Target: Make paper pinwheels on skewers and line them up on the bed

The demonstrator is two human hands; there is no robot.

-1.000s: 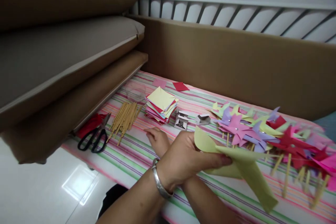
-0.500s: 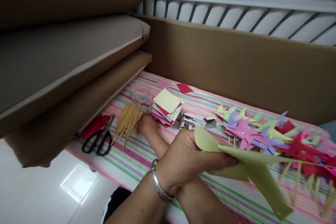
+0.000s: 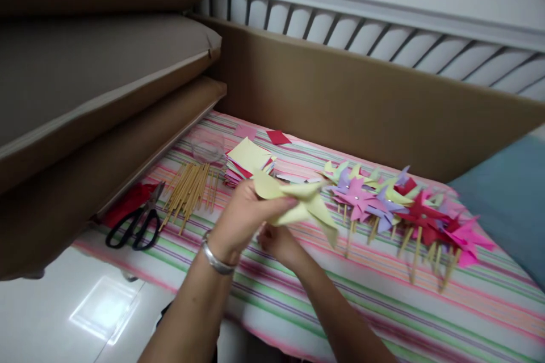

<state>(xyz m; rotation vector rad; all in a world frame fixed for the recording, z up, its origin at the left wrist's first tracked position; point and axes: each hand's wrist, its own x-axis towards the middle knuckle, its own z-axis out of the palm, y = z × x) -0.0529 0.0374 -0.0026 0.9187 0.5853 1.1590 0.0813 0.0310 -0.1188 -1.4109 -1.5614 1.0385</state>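
Note:
My left hand [image 3: 238, 221], with a silver bracelet [image 3: 213, 258] on its wrist, grips a pale yellow folded paper pinwheel [image 3: 300, 204] above the striped cloth [image 3: 383, 295]. My right hand [image 3: 279, 244] is just under the pinwheel, touching its underside. Its fingers are hidden by the paper and blur, so I cannot tell whether it holds anything. A bundle of wooden sticks [image 3: 189, 193] lies to the left. A stack of coloured paper squares [image 3: 247, 159] sits behind my left hand.
A row of finished pinwheels [image 3: 395, 204] on sticks lies to the right. Black scissors [image 3: 131, 227] rest on red paper at the left edge. A clear cup [image 3: 207, 147] and loose red paper [image 3: 277, 137] sit further back. Brown cushions [image 3: 106, 68] are stacked at left, a blue cushion [image 3: 506, 198] at right.
My right hand reached left to the sticks, then came back under the yellow pinwheel. My left hand drew the pinwheel leftward and further from the camera. The view shifted right.

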